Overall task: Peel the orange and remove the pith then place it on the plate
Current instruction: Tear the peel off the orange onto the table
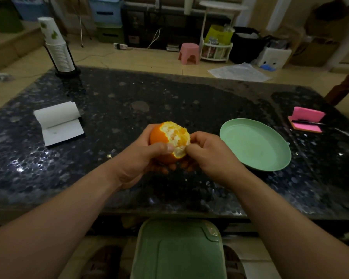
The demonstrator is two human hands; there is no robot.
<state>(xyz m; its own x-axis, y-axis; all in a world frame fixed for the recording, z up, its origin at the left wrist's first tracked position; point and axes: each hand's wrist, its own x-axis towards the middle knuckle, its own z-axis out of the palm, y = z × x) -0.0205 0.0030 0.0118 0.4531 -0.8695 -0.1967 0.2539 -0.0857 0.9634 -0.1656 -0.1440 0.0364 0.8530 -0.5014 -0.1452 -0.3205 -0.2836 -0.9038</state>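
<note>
Orange (170, 137): held in the air over the near middle of the dark speckled table (129, 97), not touching it. Skin is off the top and the 3 o'clock side, where white pith and pale segments show. The 9 o'clock side and underside are unpeeled.
Left hand (138, 158): grips the orange from 9 o'clock and below, fingers curled under it, thumb lying across the torn edge of the skin.
Right hand (210, 152): thumb and fingers pinch a loose peel flap (179, 153) at the fruit's 5 o'clock.
Plate (254, 146): green, flat on the table at 3 o'clock from the orange, near it but apart.
Tissue roll (58, 122): at 9 o'clock, partly unrolled.
Cup stack (56, 47): at 11 o'clock, in a holder on the far corner.
Pink notepad (307, 121): beyond the plate at 3 o'clock, a pen lying across it.
</note>
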